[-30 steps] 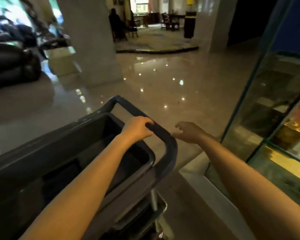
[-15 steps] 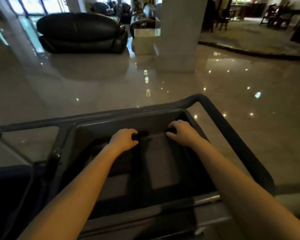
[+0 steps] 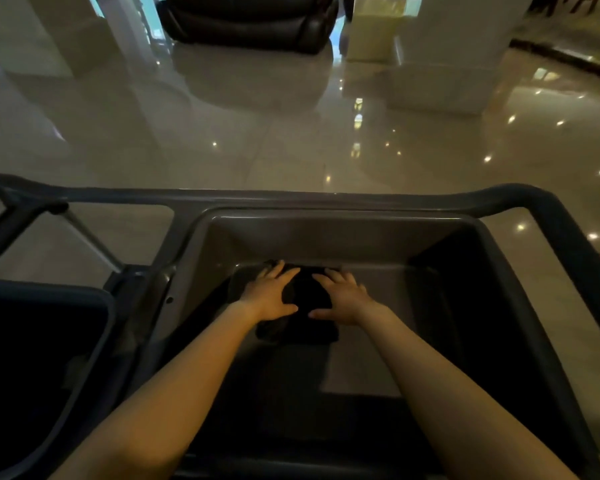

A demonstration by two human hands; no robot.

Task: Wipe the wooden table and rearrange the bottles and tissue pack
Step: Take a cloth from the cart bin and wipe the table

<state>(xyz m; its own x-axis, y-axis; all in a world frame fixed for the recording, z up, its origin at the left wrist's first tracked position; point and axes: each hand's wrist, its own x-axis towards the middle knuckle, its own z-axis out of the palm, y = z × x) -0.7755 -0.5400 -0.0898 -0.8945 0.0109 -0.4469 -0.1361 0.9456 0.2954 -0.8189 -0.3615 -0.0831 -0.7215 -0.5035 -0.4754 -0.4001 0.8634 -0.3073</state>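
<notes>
While both hands reach into deep grey plastic cart bin [image 3: 326, 237], left hand [image 3: 269, 296] and right hand [image 3: 343, 297] lie flat, fingers spread, on dark folded cloth [image 3: 305, 320] near bin's far wall. Cloth pressed, not yet lifted. Wooden table, bottles, tissue pack not in view. Wiping, rearranging all left to do, I think.

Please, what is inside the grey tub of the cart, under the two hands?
Inside the grey tub lies one dark cloth. The left hand and right hand rest flat on it. The parts beneath the palms are covered, and the tub's right side is too dark to judge.
</notes>
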